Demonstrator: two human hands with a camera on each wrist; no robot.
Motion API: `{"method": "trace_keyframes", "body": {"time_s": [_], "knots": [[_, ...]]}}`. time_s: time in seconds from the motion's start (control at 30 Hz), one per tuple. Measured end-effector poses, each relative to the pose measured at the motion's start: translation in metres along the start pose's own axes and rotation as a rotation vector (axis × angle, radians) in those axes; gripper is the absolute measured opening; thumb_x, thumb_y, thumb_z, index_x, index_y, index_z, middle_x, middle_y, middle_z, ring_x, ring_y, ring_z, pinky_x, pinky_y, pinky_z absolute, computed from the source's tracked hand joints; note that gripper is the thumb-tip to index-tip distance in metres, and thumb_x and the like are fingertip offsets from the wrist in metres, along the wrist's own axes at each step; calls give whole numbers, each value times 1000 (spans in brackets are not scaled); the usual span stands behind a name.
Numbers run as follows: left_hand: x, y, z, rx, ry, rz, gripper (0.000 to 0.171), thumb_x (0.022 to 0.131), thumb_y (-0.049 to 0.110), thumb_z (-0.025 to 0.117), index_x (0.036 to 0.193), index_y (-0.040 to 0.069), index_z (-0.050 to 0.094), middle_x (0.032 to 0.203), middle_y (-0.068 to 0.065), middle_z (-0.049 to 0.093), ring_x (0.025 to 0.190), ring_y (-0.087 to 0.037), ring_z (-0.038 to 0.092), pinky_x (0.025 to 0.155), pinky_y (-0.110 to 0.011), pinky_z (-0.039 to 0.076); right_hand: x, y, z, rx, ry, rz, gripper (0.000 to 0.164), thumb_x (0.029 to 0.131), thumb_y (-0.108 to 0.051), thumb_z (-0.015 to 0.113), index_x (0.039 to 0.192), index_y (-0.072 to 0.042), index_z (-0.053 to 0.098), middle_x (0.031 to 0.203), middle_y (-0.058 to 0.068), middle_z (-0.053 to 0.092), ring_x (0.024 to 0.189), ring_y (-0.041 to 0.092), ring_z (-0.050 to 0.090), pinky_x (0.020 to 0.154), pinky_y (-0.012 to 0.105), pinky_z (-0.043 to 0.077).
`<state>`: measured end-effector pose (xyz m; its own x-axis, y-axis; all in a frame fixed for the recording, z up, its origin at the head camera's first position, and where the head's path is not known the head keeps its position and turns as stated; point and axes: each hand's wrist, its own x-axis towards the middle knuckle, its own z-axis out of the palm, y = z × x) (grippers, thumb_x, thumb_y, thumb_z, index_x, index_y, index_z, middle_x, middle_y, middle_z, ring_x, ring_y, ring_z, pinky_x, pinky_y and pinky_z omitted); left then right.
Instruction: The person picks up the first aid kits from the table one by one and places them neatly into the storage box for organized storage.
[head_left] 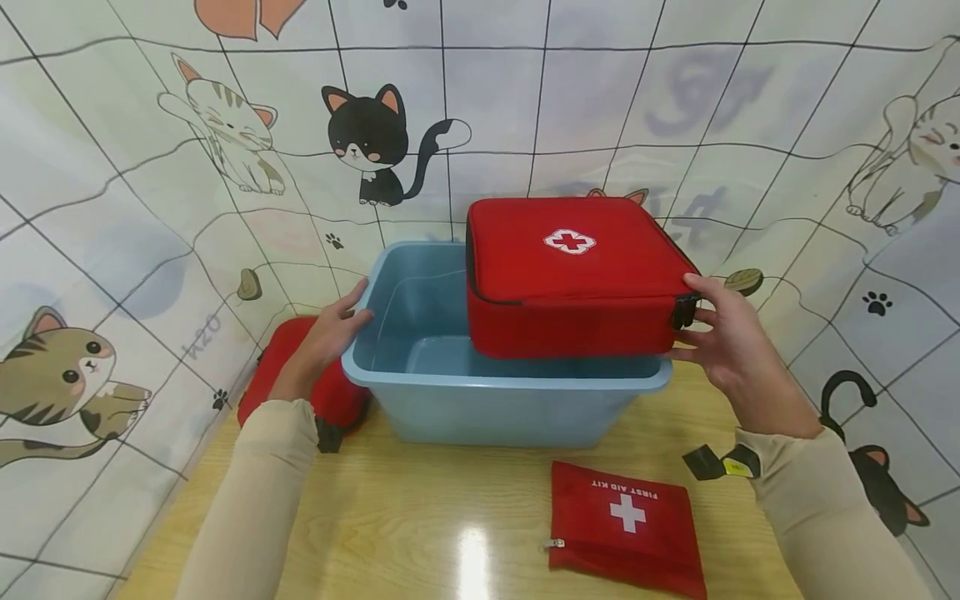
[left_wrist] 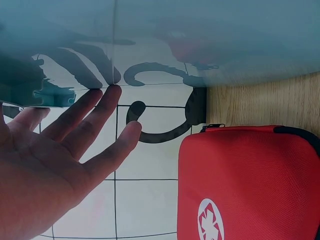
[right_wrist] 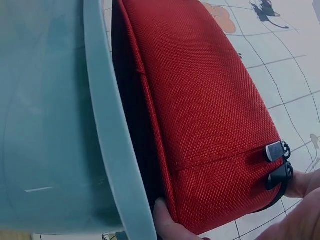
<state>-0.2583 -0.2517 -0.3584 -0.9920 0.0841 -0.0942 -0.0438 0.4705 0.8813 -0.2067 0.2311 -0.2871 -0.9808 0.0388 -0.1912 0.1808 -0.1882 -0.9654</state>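
A large red zippered first aid bag (head_left: 570,275) with a white-edged cross badge sits tilted over the right part of a light blue plastic basin (head_left: 495,408). My right hand (head_left: 723,333) grips the bag's right front corner, thumb on top and fingers below, beside its black zipper pulls (right_wrist: 277,162). At the basin's left rim, my left hand (head_left: 330,333) rests with the thumb at the edge. In the left wrist view its fingers (left_wrist: 95,122) are spread and fairly straight, fingertips right at the basin's outer wall.
Behind my left hand, another red bag (head_left: 345,392) with a white emblem stands on the wooden table (head_left: 420,517). A flat red first aid pouch (head_left: 626,529) lies in front of the basin, at right. A cat-printed sheet (head_left: 495,108) covers the walls behind and beside the table.
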Motion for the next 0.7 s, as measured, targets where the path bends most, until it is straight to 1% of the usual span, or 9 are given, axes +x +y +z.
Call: {"method": "trace_keyframes", "body": {"time_s": [0.07, 0.17, 0.27, 0.37, 0.43, 0.5, 0.6, 0.67, 0.7], "knots": [[0, -1, 0, 1, -1, -3, 72, 103, 33, 53, 156, 46, 6, 165, -9, 17, 143, -44, 31, 105, -58, 42, -2, 1, 3, -28, 17, -23, 49, 98, -44, 59, 134, -30, 29, 122, -3, 38, 118, 39, 44, 68, 41, 61], [0, -2, 1, 3, 3, -6, 72, 103, 33, 53, 156, 46, 7, 165, -9, 18, 143, -44, 31, 104, -57, 43, -4, 2, 7, -56, 48, -61, 49, 97, -44, 60, 126, -26, 25, 120, -1, 36, 97, 26, 61, 65, 40, 61], [0, -1, 1, 3, 9, -8, 72, 102, 33, 53, 156, 46, 6, 165, -9, 18, 143, -44, 31, 104, -57, 43, -6, 4, 12, -85, 78, -74, 48, 95, -44, 63, 119, -25, 26, 118, 1, 36, 82, 20, 65, 64, 39, 61], [0, -1, 1, 0, 9, -8, 72, 102, 34, 53, 156, 45, 6, 165, -9, 18, 143, -44, 30, 105, -57, 42, -6, 4, 17, -125, 104, -77, 45, 95, -44, 64, 115, -24, 29, 117, 2, 37, 78, 17, 66, 66, 40, 60], [-1, -1, 1, -3, 7, -5, 72, 102, 34, 53, 156, 45, 6, 165, -9, 17, 144, -44, 29, 105, -57, 42, -7, 4, 21, -164, 120, -81, 43, 95, -44, 63, 114, -24, 30, 116, 4, 38, 76, 17, 66, 71, 44, 58], [-1, -2, 1, -4, 7, -1, 72, 102, 34, 53, 156, 46, 6, 165, -8, 17, 144, -44, 29, 105, -57, 41, -8, 5, 25, -207, 132, -92, 40, 97, -43, 61, 113, -23, 30, 119, 6, 39, 83, 22, 66, 78, 51, 55], [-1, -2, 0, -5, 6, 5, 72, 102, 34, 53, 156, 46, 6, 166, -8, 16, 144, -44, 29, 105, -57, 42, -10, 6, 31, -274, 125, -113, 35, 99, -41, 57, 112, -22, 31, 127, 12, 39, 106, 43, 59, 88, 59, 47], [-1, -2, 1, -5, 2, 6, 73, 102, 34, 53, 156, 46, 5, 166, -8, 16, 144, -45, 28, 104, -57, 42, -12, 7, 35, -341, 103, -129, 35, 101, -40, 54, 116, -19, 30, 133, 18, 36, 118, 53, 50, 86, 54, 53], [-1, -2, 1, -5, 0, 6, 73, 102, 34, 53, 156, 46, 5, 166, -8, 16, 144, -45, 29, 104, -57, 43, -13, 9, 36, -390, 84, -143, 37, 102, -39, 52, 120, -15, 30, 135, 21, 35, 119, 53, 49, 85, 49, 56]]}}
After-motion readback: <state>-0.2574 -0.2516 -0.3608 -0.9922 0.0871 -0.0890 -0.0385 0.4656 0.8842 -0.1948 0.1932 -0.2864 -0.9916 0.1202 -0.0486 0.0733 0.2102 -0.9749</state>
